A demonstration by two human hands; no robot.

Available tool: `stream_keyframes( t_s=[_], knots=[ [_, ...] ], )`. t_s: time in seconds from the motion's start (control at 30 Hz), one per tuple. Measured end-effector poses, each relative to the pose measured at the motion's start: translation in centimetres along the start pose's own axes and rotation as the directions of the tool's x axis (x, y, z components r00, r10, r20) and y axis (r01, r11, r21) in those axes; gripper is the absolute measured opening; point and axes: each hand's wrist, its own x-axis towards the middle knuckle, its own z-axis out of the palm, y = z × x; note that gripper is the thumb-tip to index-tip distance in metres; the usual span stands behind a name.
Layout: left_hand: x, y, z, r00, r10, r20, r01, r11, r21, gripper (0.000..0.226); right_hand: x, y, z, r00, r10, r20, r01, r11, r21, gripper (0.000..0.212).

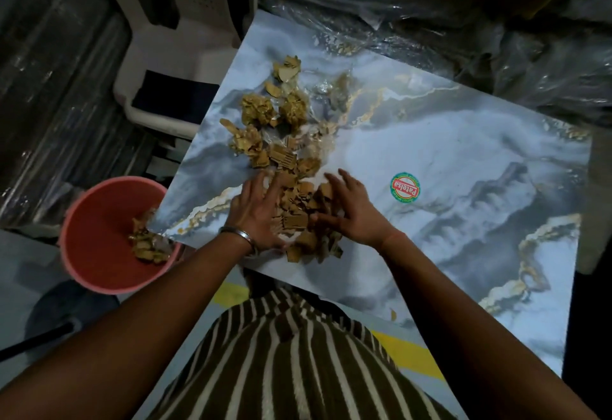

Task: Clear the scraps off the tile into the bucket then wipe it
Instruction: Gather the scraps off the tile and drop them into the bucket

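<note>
Striped shirt (298,363) at frame bottom, we reach both hands over the marbled tile (447,161), its long axis running away to our right. Our left hand (261,217) and right hand (351,214), fingers spread, press on cardboard scraps (291,220) near the tile's near-left corner, beside the pink bucket (99,237). A round sticker (405,187) reads "Patelsa".

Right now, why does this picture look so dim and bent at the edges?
Head view: weak light leaves the surroundings dark, the tile brightest; the wide lens curves its edges; the scraps and both hands look slightly soft.
</note>
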Motion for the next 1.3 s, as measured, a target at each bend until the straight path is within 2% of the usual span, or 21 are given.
stream_keyframes(
  t_s=[0.13,0.2,0.23,0.3,0.37,0.5,0.67,0.77,0.87,0.97,1.17,1.3],
  knots=[
    [-0.6,-2.3,-1.6,0.999,-0.036,0.040,0.031,0.994,0.108,0.172,-3.4,1.9,-2.3,0.983,0.151,-0.103,-0.162,0.980,-0.112,0.158],
    [-0.5,-2.3,-2.3,0.993,-0.072,0.097,0.057,0.987,0.149,0.178,-4.8,2.2,-1.7,0.964,0.267,0.006,-0.264,0.954,-0.140,0.183],
    [-0.5,-2.0,-2.5,0.988,-0.085,0.129,0.064,0.985,0.158,0.180,-5.3,1.7,-1.1,0.945,0.320,0.069,-0.308,0.941,-0.143,0.188],
    [-0.4,-0.9,-2.0,0.980,-0.086,0.178,0.056,0.985,0.166,0.180,-5.5,0.6,0.9,0.938,0.320,0.134,-0.294,0.937,-0.187,0.189],
    [-0.5,0.6,-1.0,0.981,-0.061,0.183,0.031,0.986,0.164,0.177,-4.9,-0.7,3.1,0.953,0.273,0.129,-0.233,0.936,-0.263,0.188],
    [-0.4,2.4,0.4,0.987,-0.051,0.152,0.036,0.994,0.100,0.175,-3.1,-2.1,4.2,0.936,0.345,0.061,-0.333,0.930,-0.154,0.193],
    [0.3,3.1,0.4,0.994,-0.050,0.096,0.050,0.999,0.011,0.176,-1.3,-2.6,3.6,0.939,0.343,0.013,-0.341,0.938,-0.053,0.192],
    [0.7,3.1,0.3,0.992,-0.052,0.111,0.049,0.998,0.026,0.176,0.2,-3.2,4.1,0.942,0.336,0.006,-0.335,0.940,-0.063,0.193],
    [1.2,3.3,-0.1,0.991,-0.048,0.121,0.043,0.998,0.047,0.169,0.8,-3.5,4.2,0.940,0.342,-0.015,-0.342,0.939,-0.042,0.183],
    [1.9,3.7,-0.1,0.998,-0.018,0.061,0.019,1.000,-0.022,0.159,0.9,-3.6,4.1,0.958,0.284,-0.039,-0.285,0.958,-0.010,0.157],
    [2.7,5.4,-0.5,0.999,-0.009,0.043,0.018,0.975,-0.222,0.111,1.4,-4.1,4.4,0.986,0.126,-0.108,-0.119,0.991,0.066,0.097],
    [2.9,5.0,-0.2,0.999,-0.032,0.042,0.042,0.961,-0.272,0.096,1.8,-4.5,3.7,0.991,0.099,-0.091,-0.090,0.991,0.094,0.087]
  ],
)
